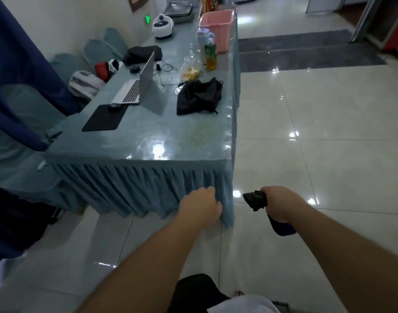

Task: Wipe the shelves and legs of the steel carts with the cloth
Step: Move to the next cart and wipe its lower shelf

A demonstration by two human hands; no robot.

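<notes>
My right hand grips a dark cloth; one end sticks out to the left of the fist and the other hangs below it, over the tiled floor. My left hand is at the near right corner of a long table, its fingers curled into the pleated blue skirt. No steel cart is in view.
The blue table top carries an open laptop, a black mouse pad, a black bag, bottles and a pink bin. Covered chairs stand at the left. Glossy tiled floor spreads to the right.
</notes>
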